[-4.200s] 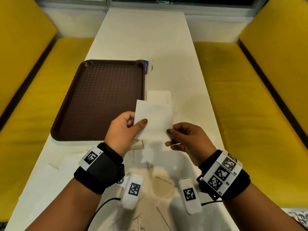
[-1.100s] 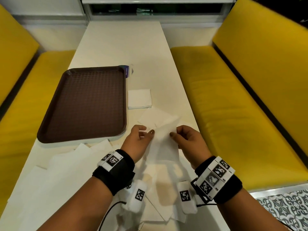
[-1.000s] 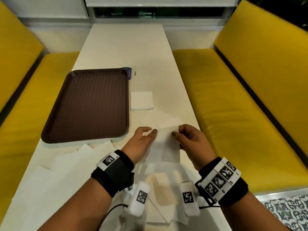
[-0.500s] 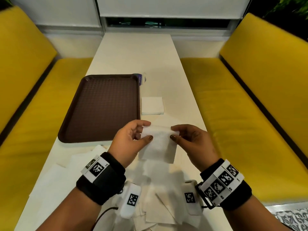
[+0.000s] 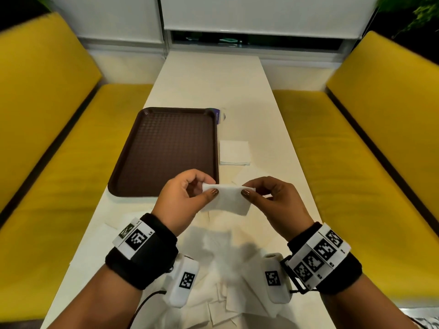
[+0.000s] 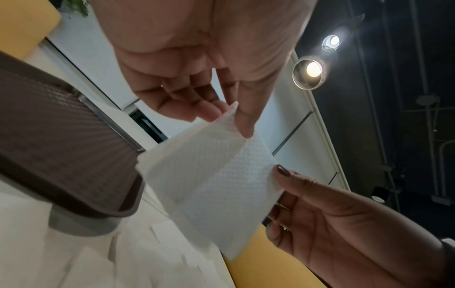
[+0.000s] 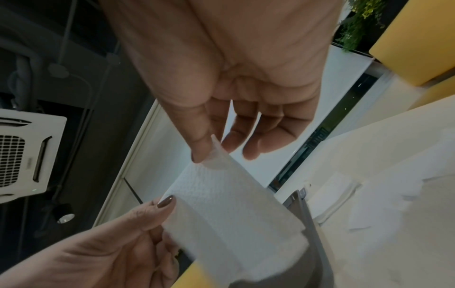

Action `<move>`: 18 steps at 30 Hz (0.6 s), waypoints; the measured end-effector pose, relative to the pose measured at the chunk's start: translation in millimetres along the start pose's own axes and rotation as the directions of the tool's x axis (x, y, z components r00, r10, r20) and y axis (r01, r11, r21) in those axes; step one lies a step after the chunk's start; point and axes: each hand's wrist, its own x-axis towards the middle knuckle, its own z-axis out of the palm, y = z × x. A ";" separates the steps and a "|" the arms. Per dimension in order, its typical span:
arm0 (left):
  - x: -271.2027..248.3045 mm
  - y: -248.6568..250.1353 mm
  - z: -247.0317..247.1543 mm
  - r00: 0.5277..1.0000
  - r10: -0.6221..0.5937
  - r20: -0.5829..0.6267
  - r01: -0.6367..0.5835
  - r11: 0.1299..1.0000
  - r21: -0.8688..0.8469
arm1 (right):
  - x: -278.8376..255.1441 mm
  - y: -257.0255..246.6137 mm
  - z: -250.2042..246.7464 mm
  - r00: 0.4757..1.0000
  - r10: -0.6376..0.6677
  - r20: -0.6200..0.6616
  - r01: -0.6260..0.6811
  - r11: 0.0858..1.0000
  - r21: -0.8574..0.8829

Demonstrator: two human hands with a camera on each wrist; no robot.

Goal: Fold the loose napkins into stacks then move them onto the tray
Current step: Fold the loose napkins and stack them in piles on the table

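Both hands hold one white napkin up above the desk, between the near edge of the tray and the person. Left hand pinches the napkin's left top corner between thumb and forefinger, the other fingers loosely curled behind; the left wrist view shows the thumb tip pressed on the paper's upper edge. Right hand pinches the right top corner the same way, thumb in front and fingers behind. The napkin is doubled over at the top, and its free part hangs down between the two hands.

A brown tray lies flat on the left half of the desk, far of the hands, with nothing on it. Just right of the tray's right rim sits a small folded napkin stack, squared up and apart from the hands. Loose napkins lie spread and overlapping on the near part of the desk, under and between the wrists. A small purple and white item lies at the tray's far right corner; what it is cannot be told. Yellow benches run along both sides of the desk.
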 end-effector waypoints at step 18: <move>-11.8 -18.2 -1.4 0.931 -0.318 0.181 0.361 0.875 -0.322 | -0.8 -12.9 27.3 0.923 0.374 0.088 -0.368 0.796 0.480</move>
